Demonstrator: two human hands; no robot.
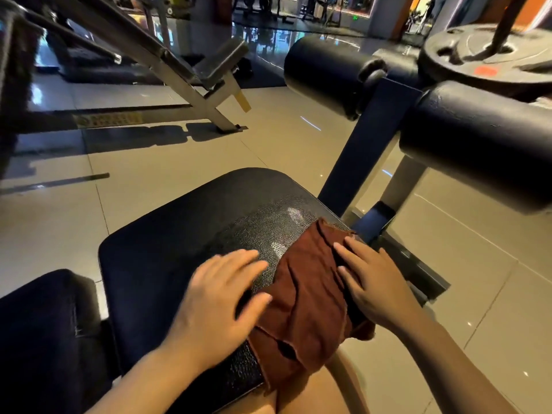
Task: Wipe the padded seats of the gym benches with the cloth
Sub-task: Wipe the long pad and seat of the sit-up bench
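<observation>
Mid-wipe, by the look of it: both hands down on the padded seat with the cloth between them

Nearest, the left hand [222, 297] lies with fingers spread and nearly straight, its palm and thumb side on the near-left edge of the brown cloth [304, 297] and its fingertips on bare black vinyl; it is slightly blurred and grips nothing. Just beside it the right hand [370, 282] rests flat on the cloth's right side, fingers straight and close together, pressing rather than pinching. The cloth lies rumpled along the right part of the padded seat [185, 234], its near end hanging off the edge. My judgement: the far and left parts of the seat likely remain to be covered, so the next move calls for sliding the cloth leftward under flat pressure. Beyond stand two roller pads [325, 73] and a weight plate [490, 55], with another bench [206, 67] farther off
</observation>
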